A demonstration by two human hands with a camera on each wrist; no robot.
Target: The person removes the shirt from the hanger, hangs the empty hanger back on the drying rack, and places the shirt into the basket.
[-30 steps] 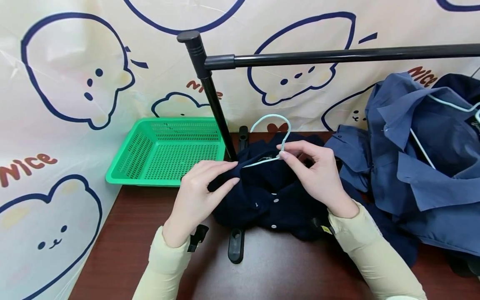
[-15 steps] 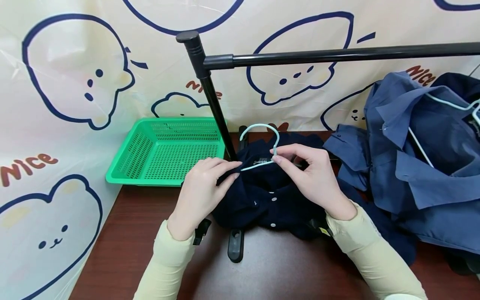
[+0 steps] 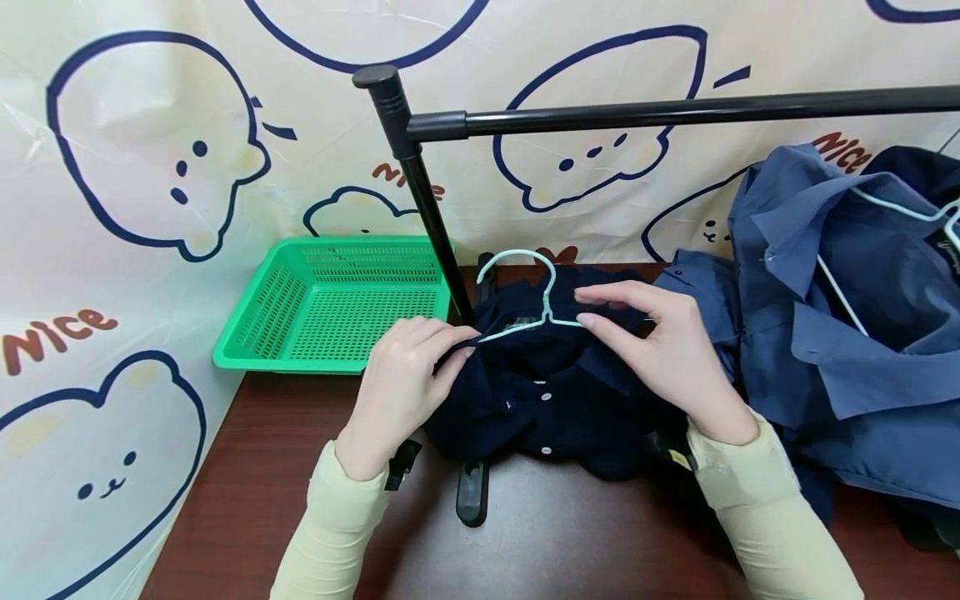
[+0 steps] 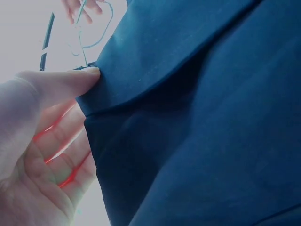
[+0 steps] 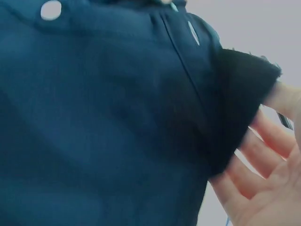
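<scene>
A navy shirt (image 3: 540,417) with white buttons lies on the table, its collar facing up. A pale mint clothes hanger (image 3: 549,287) sits at the neck opening, hook upright, one arm running toward each hand. My left hand (image 3: 408,375) pinches the collar's left edge; in the left wrist view the thumb (image 4: 87,80) presses on the navy cloth. My right hand (image 3: 660,350) is at the hanger's right arm, thumb and index finger apart, the thumb tip right at the arm. In the right wrist view its fingers (image 5: 256,155) lie relaxed against a dark flap of the shirt.
A green plastic basket (image 3: 292,364) stands at the back left. The black garment rack's post (image 3: 427,196) and crossbar (image 3: 675,112) rise behind the shirt, its foot (image 3: 472,493) on the brown table (image 3: 300,467). A blue shirt (image 3: 780,333) on a hanger is at right.
The hanger has shifted left and lower, its hook tilting left. My right hand has let go of the hanger's neck and moved right along its arm. My left hand keeps its pinch on the collar.
</scene>
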